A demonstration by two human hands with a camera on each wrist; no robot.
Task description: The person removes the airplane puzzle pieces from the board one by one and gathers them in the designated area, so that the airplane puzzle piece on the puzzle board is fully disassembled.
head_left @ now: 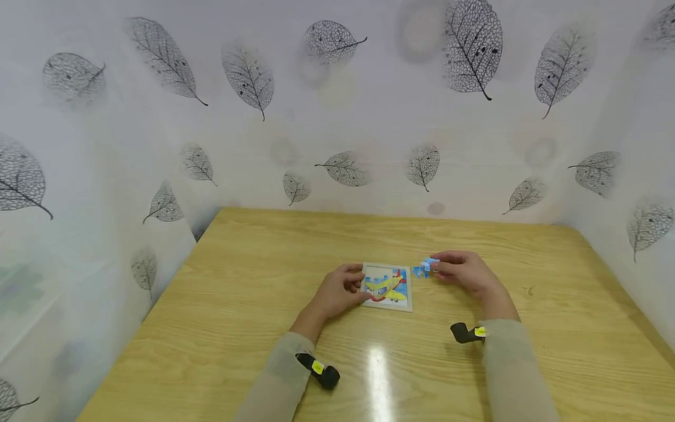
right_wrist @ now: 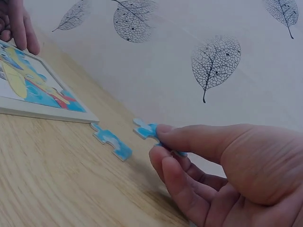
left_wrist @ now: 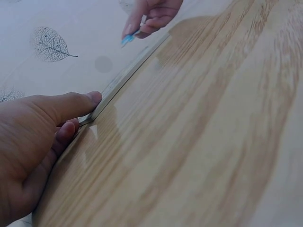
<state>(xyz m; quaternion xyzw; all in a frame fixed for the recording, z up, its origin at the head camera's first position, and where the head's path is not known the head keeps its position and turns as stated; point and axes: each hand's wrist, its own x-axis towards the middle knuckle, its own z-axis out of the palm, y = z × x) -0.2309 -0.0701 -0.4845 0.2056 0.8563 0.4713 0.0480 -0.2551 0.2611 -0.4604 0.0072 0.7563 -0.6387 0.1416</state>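
A square jigsaw tray (head_left: 387, 306) with a pale rim lies on the table, its picture a yellow and red plane on blue sky. The upper part of the picture shows a pale bare patch. At the tray's left side my left hand (head_left: 337, 291) grips the rim, the thumb on the near corner (left_wrist: 97, 111). Just right of the tray, my right hand (head_left: 469, 272) pinches a blue and white jigsaw piece (right_wrist: 146, 129) between thumb and fingers, raised over the table. Below it another blue jigsaw piece (right_wrist: 112, 142) lies flat beside the tray's corner.
The wood-grain table (head_left: 253, 275) reaches back to a light curtain (head_left: 369, 129) printed with grey leaves, which also hangs at both sides. A black wrist camera sits on the left sleeve (head_left: 285, 375), and another on the right sleeve (head_left: 511, 369).
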